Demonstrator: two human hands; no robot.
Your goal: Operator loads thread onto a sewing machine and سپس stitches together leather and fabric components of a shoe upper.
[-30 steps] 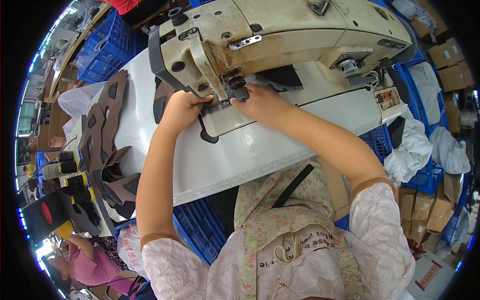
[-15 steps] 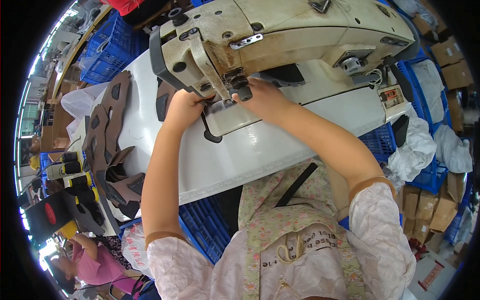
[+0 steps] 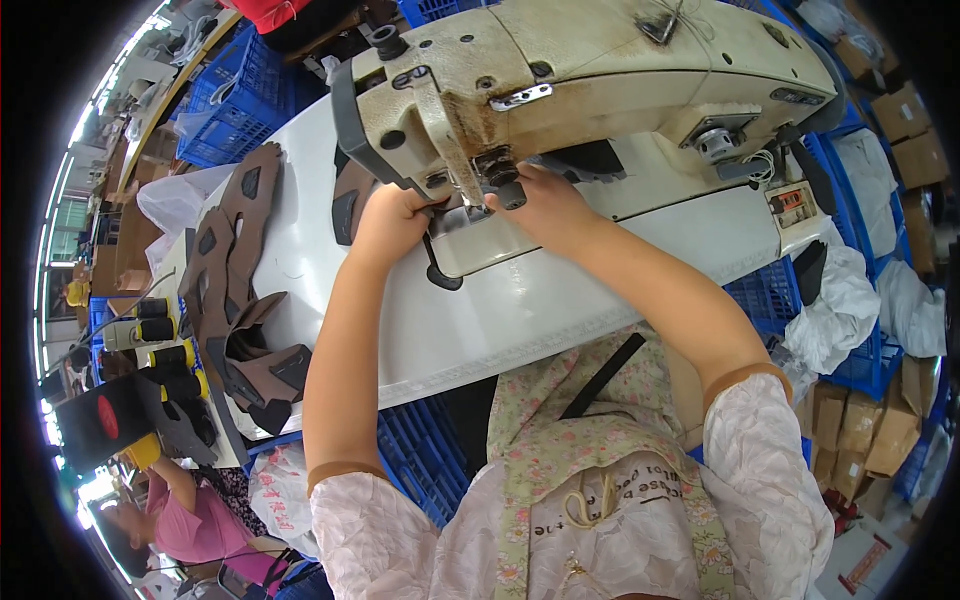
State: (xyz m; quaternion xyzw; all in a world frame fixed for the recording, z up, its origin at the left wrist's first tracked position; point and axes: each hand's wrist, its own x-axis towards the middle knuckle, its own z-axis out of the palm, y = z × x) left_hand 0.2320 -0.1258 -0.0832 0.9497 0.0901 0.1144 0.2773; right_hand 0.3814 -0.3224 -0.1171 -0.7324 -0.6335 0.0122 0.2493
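A beige sewing machine (image 3: 590,95) stands across the white table, its presser foot (image 3: 478,212) low between my hands. My left hand (image 3: 392,228) is at the left of the needle area, fingers curled closed on the edge of a brown piece of material with black patches (image 3: 352,200). To the right of the foot, my right hand (image 3: 550,212) has its thumb close to the foot. Its other fingers are bent and partly hidden behind the machine's knob. A black part (image 3: 590,160) shows beyond that hand; the machine head hides what lies between.
More brown pieces with black patches (image 3: 240,235) lie heaped at the table's left. Thread cones (image 3: 155,330) stand beyond them. Blue crates (image 3: 235,100) and plastic bags (image 3: 835,310) flank the table. A person in pink (image 3: 200,525) sits at lower left.
The whole view has shifted slightly to the right and down. Both hands keep nearly the same place beside the presser foot, with no clear change in grip.
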